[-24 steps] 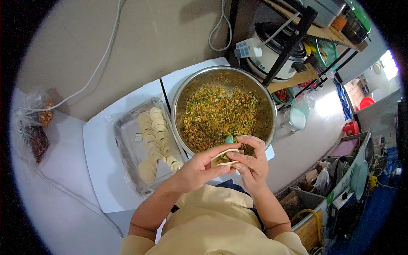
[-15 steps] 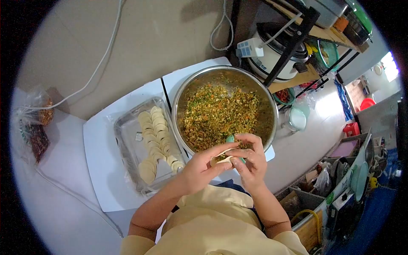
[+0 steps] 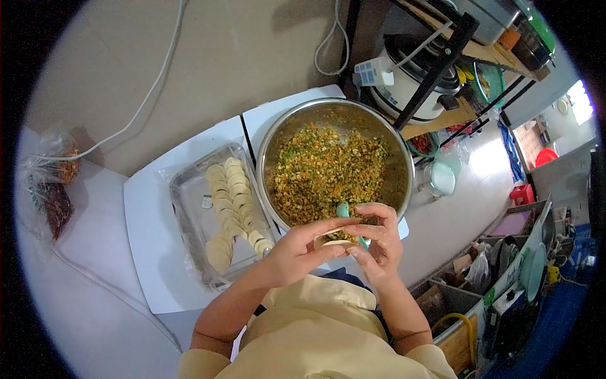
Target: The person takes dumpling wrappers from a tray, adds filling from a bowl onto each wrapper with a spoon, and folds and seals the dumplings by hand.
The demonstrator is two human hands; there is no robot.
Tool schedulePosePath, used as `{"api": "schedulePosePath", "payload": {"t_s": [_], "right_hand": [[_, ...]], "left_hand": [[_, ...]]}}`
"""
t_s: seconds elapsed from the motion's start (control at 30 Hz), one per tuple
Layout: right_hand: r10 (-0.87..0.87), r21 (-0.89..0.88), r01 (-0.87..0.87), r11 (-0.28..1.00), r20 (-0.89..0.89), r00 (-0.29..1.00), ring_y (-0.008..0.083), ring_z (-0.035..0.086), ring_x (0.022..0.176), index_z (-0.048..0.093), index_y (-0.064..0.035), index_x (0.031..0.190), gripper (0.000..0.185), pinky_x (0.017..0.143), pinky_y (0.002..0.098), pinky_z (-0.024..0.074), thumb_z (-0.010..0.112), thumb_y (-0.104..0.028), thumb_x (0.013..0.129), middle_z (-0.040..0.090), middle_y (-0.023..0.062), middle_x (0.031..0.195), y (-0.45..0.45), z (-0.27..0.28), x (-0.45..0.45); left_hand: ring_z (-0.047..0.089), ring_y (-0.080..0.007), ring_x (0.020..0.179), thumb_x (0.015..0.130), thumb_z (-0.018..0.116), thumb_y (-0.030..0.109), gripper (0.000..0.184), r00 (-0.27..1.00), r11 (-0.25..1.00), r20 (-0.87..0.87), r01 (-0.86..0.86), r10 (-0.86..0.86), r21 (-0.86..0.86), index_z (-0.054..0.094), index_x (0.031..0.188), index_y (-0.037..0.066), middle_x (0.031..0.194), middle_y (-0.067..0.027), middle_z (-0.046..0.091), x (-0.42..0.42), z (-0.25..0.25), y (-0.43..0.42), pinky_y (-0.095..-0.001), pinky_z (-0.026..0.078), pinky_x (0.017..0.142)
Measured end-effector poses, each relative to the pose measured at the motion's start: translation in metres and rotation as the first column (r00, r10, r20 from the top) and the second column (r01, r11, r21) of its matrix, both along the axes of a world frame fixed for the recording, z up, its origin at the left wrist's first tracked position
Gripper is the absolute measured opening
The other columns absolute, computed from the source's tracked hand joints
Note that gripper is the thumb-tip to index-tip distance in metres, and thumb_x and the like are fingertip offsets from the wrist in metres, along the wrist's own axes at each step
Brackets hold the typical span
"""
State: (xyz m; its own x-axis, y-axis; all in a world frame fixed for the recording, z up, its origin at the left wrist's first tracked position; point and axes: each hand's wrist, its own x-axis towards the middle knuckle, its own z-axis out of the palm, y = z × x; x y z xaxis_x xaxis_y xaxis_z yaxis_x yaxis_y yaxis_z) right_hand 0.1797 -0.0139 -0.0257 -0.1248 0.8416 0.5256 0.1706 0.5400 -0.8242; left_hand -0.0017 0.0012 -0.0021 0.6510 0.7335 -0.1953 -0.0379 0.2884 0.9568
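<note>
A dumpling (image 3: 336, 239) with chopped filling showing in its half-folded wrapper is held between both hands at the near rim of the bowl. My left hand (image 3: 299, 251) grips its left side, fingers and thumb closed around the edge. My right hand (image 3: 379, 243) pinches the wrapper's right end. A green spoon (image 3: 343, 209) is tucked in the right hand, its middle hidden by the fingers. Beyond the hands stands a steel bowl (image 3: 267, 189) of chopped filling (image 3: 334, 170). Left of it, round dumpling wrappers (image 3: 221, 196) lie overlapping in rows on a tray (image 3: 191, 221).
The white table (image 3: 148, 252) carries the tray and bowl. A plastic bag (image 3: 50, 196) of food is at far left. A rice cooker (image 3: 404, 104) and a power strip (image 3: 374, 71) sit by the black-framed shelf at back right. Crates (image 3: 451, 300) stand at lower right.
The wrapper's opening now faces up more, showing more filling. The right-hand fingers have shifted slightly right along the edge, the spoon still in them.
</note>
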Motion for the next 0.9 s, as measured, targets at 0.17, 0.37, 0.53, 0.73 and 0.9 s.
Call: {"api": "schedulePosePath", "payload": {"t_s": [0.17,0.37,0.53,0.73,0.9], "right_hand": [[-0.126,-0.048,0.126,0.991,-0.002,0.992,0.0254,0.052,0.095,0.067,-0.0056,0.087,0.017,0.08,0.035,0.0405,0.071,-0.008,0.071,0.056,0.0137,0.108,-0.001,-0.004,-0.003],[-0.185,-0.108,0.18,0.978,-0.036,0.982,0.0201,0.048,0.094,0.063,-0.0022,0.084,0.014,0.081,0.0297,0.0386,0.07,-0.003,0.073,0.049,0.0106,0.101,-0.002,0.001,-0.014],[-0.211,-0.076,0.208,0.975,-0.04,0.977,0.0195,0.048,0.09,0.063,-0.0025,0.084,0.014,0.078,0.0291,0.0395,0.07,-0.004,0.073,0.048,0.0101,0.1,0.002,0.0,-0.014],[-0.17,-0.002,0.172,0.985,0.134,0.976,0.0241,0.052,0.083,0.067,-0.0057,0.084,0.015,0.074,0.0336,0.0409,0.07,-0.01,0.071,0.058,0.0084,0.088,0.013,0.007,-0.006],[-0.175,0.093,0.157,0.983,0.225,0.959,0.0253,0.053,0.082,0.07,-0.0085,0.092,0.019,0.074,0.0364,0.0397,0.066,-0.009,0.074,0.062,0.0058,0.083,0.013,0.006,-0.005]], "left_hand": [[0.054,-0.0152,0.108,0.092,0.05,0.004,0.043,0.993,0.998,0.103,-0.047,0.05,-0.033,0.039,0.133,-0.002,0.125,-0.0116,0.052,0.004,-0.003,-0.002,-0.0275,0.044,0.092],[0.056,-0.0149,0.103,0.093,0.048,0.007,0.038,0.986,0.98,-0.018,-0.16,0.163,0.118,0.044,0.13,-0.003,0.119,-0.0117,0.056,0.009,-0.005,-0.005,-0.0268,0.045,0.089],[0.055,-0.0148,0.103,0.092,0.05,0.006,0.039,0.982,0.976,-0.007,-0.186,0.188,0.115,0.045,0.129,-0.002,0.118,-0.0115,0.056,0.007,-0.01,-0.002,-0.0271,0.045,0.089],[0.053,-0.0141,0.107,0.089,0.053,0.004,0.054,0.973,0.978,0.107,-0.208,0.205,0.02,0.031,0.139,0.001,0.121,-0.011,0.054,0.011,0.0,0.002,-0.0271,0.044,0.09],[0.049,-0.0122,0.111,0.088,0.054,0.002,0.063,0.975,0.986,0.151,-0.161,0.165,-0.036,0.023,0.143,0.003,0.125,-0.0103,0.052,0.013,-0.006,0.0,-0.026,0.042,0.092]]}}
